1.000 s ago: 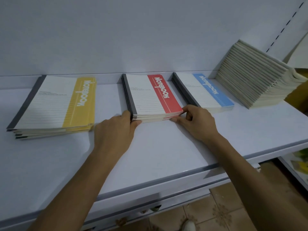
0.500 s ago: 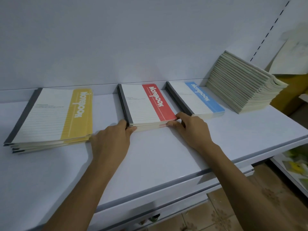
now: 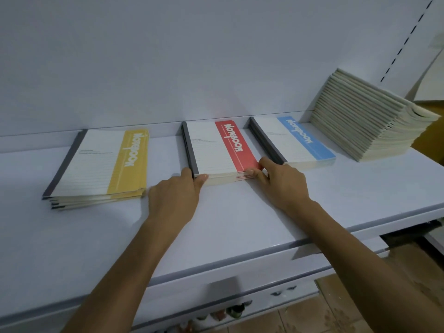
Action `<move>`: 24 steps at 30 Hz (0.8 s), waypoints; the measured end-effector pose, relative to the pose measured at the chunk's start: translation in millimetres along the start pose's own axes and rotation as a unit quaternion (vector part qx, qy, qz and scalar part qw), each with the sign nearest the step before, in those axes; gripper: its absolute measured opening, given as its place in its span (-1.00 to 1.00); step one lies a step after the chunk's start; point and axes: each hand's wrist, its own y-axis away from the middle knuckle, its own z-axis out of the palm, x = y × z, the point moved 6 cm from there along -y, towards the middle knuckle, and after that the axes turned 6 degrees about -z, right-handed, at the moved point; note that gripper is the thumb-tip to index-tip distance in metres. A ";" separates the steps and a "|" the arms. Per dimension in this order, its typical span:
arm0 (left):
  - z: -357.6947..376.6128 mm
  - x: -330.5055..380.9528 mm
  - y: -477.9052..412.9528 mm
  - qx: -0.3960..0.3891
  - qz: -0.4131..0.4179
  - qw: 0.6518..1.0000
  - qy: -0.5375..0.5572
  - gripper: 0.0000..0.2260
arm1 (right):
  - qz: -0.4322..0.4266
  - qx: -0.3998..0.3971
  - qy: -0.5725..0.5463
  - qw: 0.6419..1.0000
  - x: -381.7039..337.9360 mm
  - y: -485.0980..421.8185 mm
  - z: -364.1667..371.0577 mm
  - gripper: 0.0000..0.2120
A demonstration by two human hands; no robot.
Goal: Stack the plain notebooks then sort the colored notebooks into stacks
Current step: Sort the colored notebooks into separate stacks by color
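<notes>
The red notebook stack (image 3: 221, 150) lies flat near the middle of a white shelf top (image 3: 240, 219), its far end close to the back edge, its grey spine on the left and its red band on the right. The left hand (image 3: 175, 195) grips its corner at 7 o'clock, thumb on the near edge and a finger against the spine side, the other fingers hidden behind the hand. The right hand (image 3: 281, 183) grips the corner at 5 o'clock, thumb along the right side and curled fingertips pressed to the near edge. At 9 o'clock from it, well apart, sits the yellow notebook stack (image 3: 101, 164), its lower books fanned out a little toward the near left. At 3 o'clock, just beside, lies the blue notebook stack (image 3: 293, 140), and beyond that at 2 o'clock the tall stack of plain notebooks (image 3: 365, 123), tilted, with its top covers curling at the right. A plain pale wall panel (image 3: 192, 56) rises behind the shelf, with a slotted upright (image 3: 406, 39) at the far right. Below the shelf's grey front lip a lower shelf edge shows, and brown patterned floor tiles (image 3: 300, 316) at 5 o'clock of the view. Compared with half a second ago, both hands stay on the same two corners and the four stacks keep their order; only the view has shifted, so the yellow stack now sits further in from the left edge.
</notes>
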 end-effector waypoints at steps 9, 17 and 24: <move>-5.4 1.5 2.8 -0.006 -0.039 0.999 -0.004 -0.56 | -0.003 -0.056 -0.022 0.998 -8.7 4.8 -5.7 -0.53; -29.8 -10.0 68.9 0.027 -0.037 0.999 0.017 -0.69 | -0.015 -0.025 -0.020 0.999 -51.0 63.4 -32.2 -0.67; -40.5 -61.7 113.7 0.020 -0.100 0.994 0.049 -0.77 | -0.102 -0.051 -0.074 0.991 -125.7 83.1 -17.1 -0.73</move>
